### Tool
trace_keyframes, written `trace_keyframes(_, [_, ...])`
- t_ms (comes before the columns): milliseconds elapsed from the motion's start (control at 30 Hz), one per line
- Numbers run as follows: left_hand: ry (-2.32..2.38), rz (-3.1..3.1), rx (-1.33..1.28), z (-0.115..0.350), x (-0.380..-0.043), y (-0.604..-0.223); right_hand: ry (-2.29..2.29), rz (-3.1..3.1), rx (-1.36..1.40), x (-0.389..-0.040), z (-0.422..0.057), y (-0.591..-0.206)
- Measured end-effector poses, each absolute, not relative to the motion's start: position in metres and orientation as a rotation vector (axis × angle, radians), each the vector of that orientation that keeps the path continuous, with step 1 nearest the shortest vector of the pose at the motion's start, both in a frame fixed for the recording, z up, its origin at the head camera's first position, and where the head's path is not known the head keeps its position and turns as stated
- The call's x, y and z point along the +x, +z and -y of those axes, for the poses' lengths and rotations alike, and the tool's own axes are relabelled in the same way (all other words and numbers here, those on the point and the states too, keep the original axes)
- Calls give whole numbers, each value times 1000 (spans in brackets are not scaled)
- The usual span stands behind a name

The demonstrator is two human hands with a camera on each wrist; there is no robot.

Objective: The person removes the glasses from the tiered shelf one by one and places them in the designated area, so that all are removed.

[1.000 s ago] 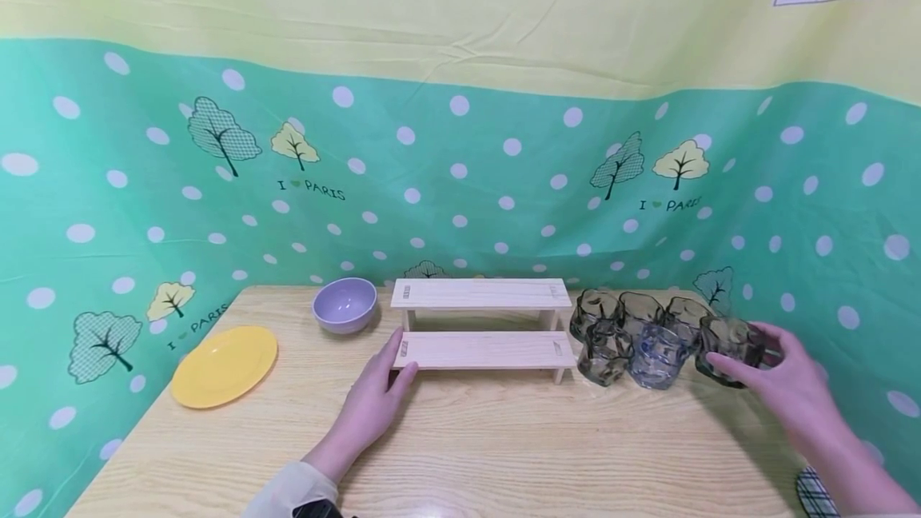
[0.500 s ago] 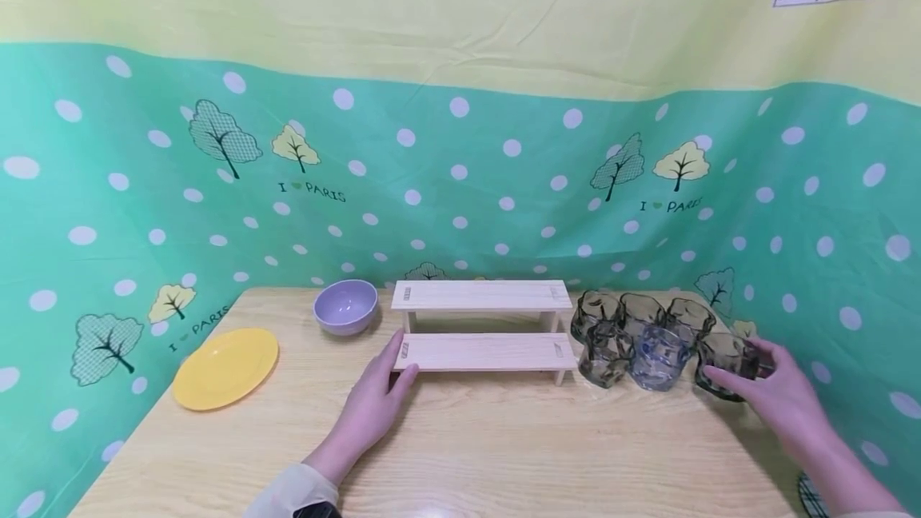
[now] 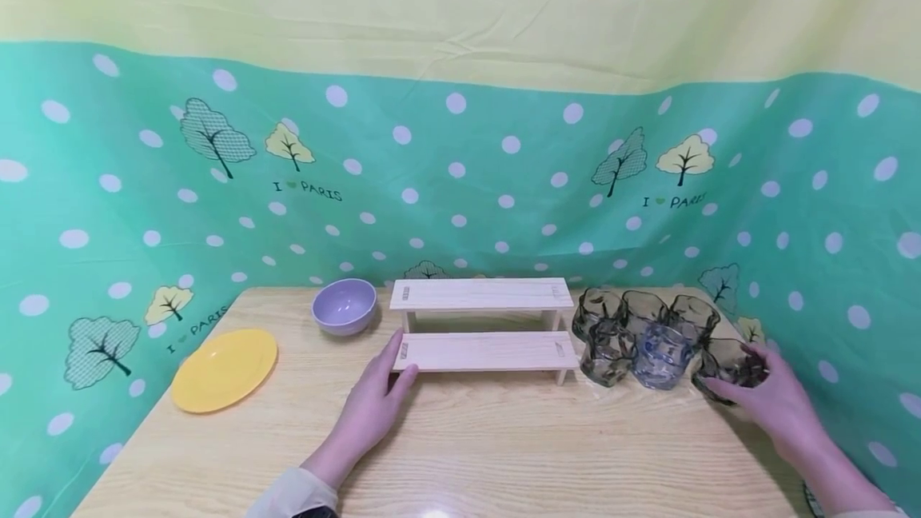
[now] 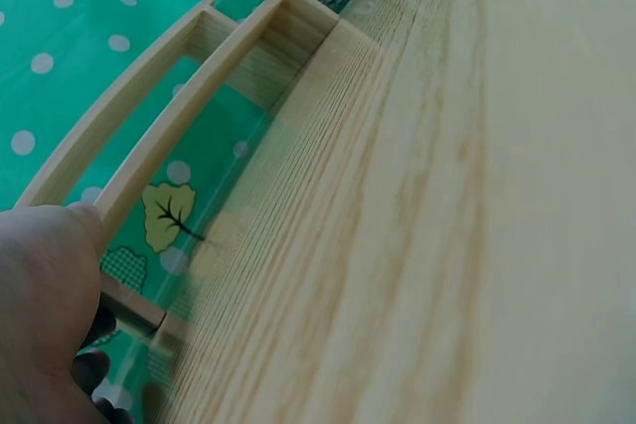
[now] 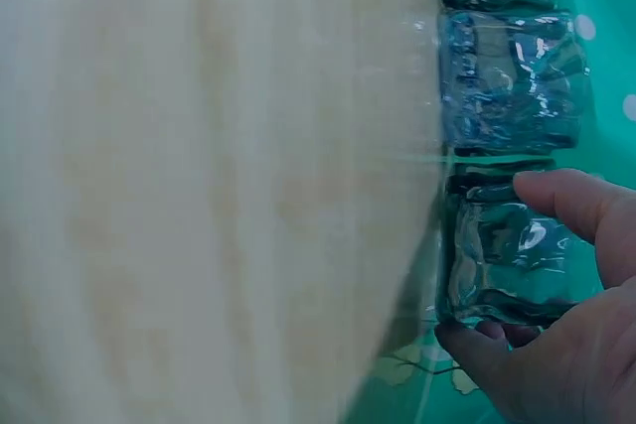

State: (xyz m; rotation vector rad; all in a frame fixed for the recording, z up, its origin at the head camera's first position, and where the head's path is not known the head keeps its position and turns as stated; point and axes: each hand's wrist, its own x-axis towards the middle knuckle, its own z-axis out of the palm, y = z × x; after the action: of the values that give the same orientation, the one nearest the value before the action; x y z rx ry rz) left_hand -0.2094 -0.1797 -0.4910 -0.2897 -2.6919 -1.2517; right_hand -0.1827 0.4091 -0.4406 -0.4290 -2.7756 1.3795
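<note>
My right hand (image 3: 780, 402) grips a smoky grey glass tumbler (image 5: 497, 255) by its sides, thumb on one side and fingers on the other. This tumbler is upright, low at the table's right edge, beside a bluish glass tumbler (image 3: 660, 358). At the left end of a two-tier wooden shelf rack (image 3: 489, 352), my left hand (image 3: 374, 398) holds the lower tier. In the left wrist view its thumb lies against the board's front edge, and the other fingers curl behind the end, partly hidden.
Several more smoky tumblers (image 3: 608, 354) stand packed together right of the rack. A purple bowl (image 3: 344, 308) sits left of the rack, and a yellow plate (image 3: 225, 370) lies at the table's left edge. A polka-dot cloth (image 3: 460, 182) hangs behind and around the table (image 3: 504, 446).
The right hand and its tumbler have moved down and slightly left, close beside the bluish tumbler. The left hand has kept its place on the rack. The head view has shifted slightly.
</note>
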Motion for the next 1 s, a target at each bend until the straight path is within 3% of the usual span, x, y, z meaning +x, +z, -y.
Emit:
trace_keyframes(367, [-1262,2677,-287,180,-208,-488,1356,2790,-310,-182,-403,-441])
trace_keyframes(1000, [-1270,2697,-284,180,-208,-488,1328,2825,-354,-186,-398,-441])
